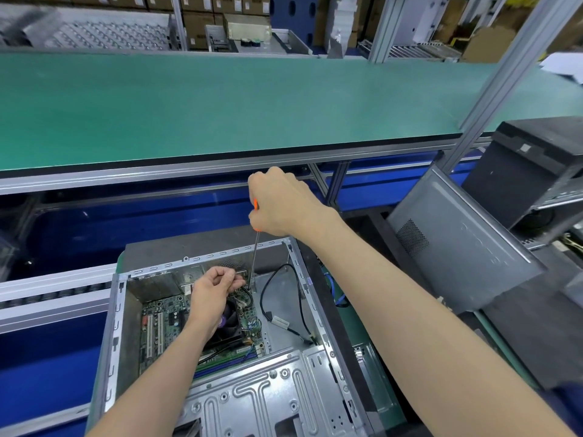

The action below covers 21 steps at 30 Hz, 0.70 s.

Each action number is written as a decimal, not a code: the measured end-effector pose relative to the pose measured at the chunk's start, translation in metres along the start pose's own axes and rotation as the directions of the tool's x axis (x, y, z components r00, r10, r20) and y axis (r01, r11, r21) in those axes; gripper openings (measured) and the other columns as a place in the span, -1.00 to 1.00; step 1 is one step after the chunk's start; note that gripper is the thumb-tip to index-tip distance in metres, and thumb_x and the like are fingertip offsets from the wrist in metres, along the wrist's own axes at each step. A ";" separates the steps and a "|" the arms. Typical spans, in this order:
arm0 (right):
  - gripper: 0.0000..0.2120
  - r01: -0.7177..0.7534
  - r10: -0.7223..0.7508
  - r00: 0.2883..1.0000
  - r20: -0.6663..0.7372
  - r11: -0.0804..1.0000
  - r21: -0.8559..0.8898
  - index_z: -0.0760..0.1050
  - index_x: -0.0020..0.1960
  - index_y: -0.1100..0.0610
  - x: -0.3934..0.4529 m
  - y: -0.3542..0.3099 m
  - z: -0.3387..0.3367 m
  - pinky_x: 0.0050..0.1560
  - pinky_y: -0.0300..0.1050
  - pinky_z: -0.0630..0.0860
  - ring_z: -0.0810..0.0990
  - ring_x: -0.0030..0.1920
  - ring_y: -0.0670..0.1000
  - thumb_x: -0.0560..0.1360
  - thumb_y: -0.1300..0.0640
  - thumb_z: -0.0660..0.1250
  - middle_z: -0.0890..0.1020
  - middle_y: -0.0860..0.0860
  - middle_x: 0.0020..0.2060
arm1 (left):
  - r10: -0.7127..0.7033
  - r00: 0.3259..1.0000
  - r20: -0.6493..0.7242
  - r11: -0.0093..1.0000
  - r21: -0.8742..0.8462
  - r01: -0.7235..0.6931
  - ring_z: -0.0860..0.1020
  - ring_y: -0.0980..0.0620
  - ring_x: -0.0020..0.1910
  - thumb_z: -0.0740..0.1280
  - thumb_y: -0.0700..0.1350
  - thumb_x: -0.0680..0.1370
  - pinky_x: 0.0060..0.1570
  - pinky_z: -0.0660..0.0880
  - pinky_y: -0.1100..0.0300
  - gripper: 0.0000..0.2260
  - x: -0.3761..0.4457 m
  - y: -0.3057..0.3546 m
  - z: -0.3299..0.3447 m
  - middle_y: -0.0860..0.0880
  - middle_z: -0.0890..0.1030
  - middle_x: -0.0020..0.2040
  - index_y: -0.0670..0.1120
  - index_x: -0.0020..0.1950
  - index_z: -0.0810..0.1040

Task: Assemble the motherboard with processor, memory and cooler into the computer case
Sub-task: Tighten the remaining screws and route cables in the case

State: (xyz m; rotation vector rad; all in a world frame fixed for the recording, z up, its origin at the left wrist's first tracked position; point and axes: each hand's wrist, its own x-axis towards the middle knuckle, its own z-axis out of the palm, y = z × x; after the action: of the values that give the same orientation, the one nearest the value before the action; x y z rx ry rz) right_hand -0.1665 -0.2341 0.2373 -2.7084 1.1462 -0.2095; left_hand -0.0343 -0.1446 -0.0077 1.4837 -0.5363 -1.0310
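Computer case (284, 383) lies open on its side at near centre, on a green mat on the counter (104, 357). Motherboard (164, 329) sits flat inside, in the left half of the case floor. Cooler (232, 316) with its fan is on the board, right of the white expansion slots; memory sticks (227, 357) run along the board's near edge.

Right hand (280, 203) is above the far rim of the case, fist wrapped round the orange handle of a screwdriver (254, 260). Shaft runs nearly straight down into the case; tip lands at the far right corner of the board, just beyond the cooler. Can't tell whether the tip is seated in a screw.

Left hand (214, 291) is inside the case, over the far part of the cooler, just left of the screwdriver tip. Fingers are curled, thumb and fingertips drawn together near the shaft's lower end; what they pinch, if anything, is too small to tell.

Black cable (296, 294) loops across the bare case floor right of the board. Drive cage plate (268, 395) covers the near part of the case.

Grey side panel (457, 247) leans at right, a second black case (530, 171) behind it. Green conveyor belt (220, 102) runs across the far side.
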 end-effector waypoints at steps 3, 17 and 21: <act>-0.62 -0.047 0.032 0.995 -0.092 0.985 -0.165 0.12 -0.30 0.05 0.001 0.002 0.005 -0.31 -0.09 0.18 0.33 -0.30 0.09 0.54 0.09 0.28 0.25 -0.02 -0.31 | 0.002 1.000 0.005 1.000 0.004 -0.002 0.69 0.06 -0.13 0.30 -0.19 0.64 -0.09 0.56 0.32 -0.88 -0.001 0.001 0.001 -0.10 0.72 -0.13 -0.23 0.01 0.58; -0.71 -0.041 0.023 0.994 -0.104 0.985 -0.168 0.26 -0.21 0.07 -0.004 0.006 0.007 -0.30 -0.06 0.19 0.35 -0.26 0.10 0.53 -0.01 0.31 0.28 -0.03 -0.30 | 0.007 1.000 0.026 1.000 0.027 -0.008 0.70 0.02 -0.10 0.30 -0.18 0.64 0.03 0.55 0.20 -0.88 0.001 -0.003 -0.001 -0.11 0.72 -0.11 -0.21 0.00 0.59; -0.73 0.040 -0.040 0.998 0.038 0.999 0.010 0.44 0.07 0.14 -0.004 0.007 -0.001 -0.34 -0.10 0.20 0.46 -0.12 0.13 0.37 0.20 0.32 0.48 0.05 -0.06 | 0.006 1.000 0.029 0.999 0.033 -0.007 0.70 0.02 -0.09 0.30 -0.17 0.64 0.05 0.55 0.18 -0.87 0.002 -0.004 -0.002 -0.10 0.72 -0.11 -0.20 0.01 0.59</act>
State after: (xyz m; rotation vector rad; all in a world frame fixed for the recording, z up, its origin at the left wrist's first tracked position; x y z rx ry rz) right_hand -0.1739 -0.2364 0.2364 -2.7170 1.0785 -0.1670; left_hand -0.0323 -0.1447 -0.0125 1.4969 -0.5806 -1.0449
